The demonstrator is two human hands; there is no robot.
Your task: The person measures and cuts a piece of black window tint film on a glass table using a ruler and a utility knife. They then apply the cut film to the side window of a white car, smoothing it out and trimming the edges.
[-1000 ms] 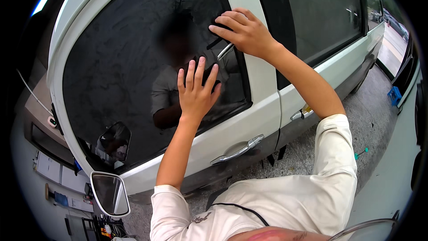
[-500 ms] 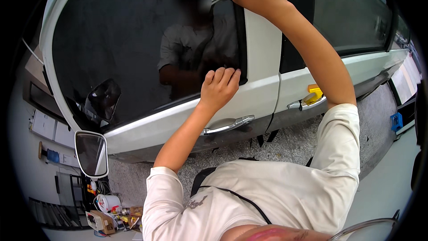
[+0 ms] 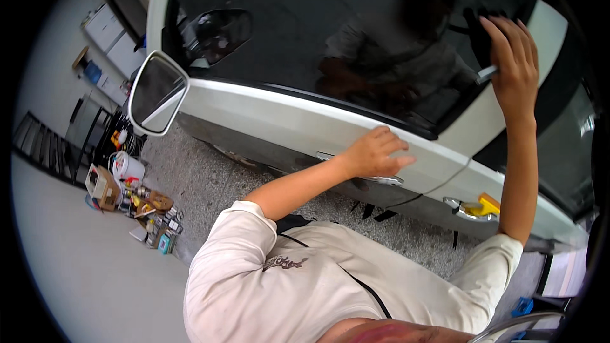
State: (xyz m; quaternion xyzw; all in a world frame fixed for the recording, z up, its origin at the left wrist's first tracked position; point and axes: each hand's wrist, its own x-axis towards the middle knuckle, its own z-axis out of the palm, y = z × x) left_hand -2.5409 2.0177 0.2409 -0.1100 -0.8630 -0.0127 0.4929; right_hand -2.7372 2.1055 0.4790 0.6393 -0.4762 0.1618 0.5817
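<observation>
My right hand is at the rear part of the dark, glossy front-door window of a white vehicle, closed around a tool with a silver bar and a dark part mostly hidden by my fingers. My left hand is lower, in front of the door panel near the chrome door handle, fingers loosely curved and apart, slightly blurred, holding nothing. The window reflects me and the mirror.
The white side mirror juts out at left. A yellow object sits on the rear door handle. A white bucket, boxes and assorted supplies lie by the left wall, beside a black rack.
My view has turned, shifting the vehicle. My left hand has come off the window down to the door panel. My right hand remains at the glass's rear side with the tool.
</observation>
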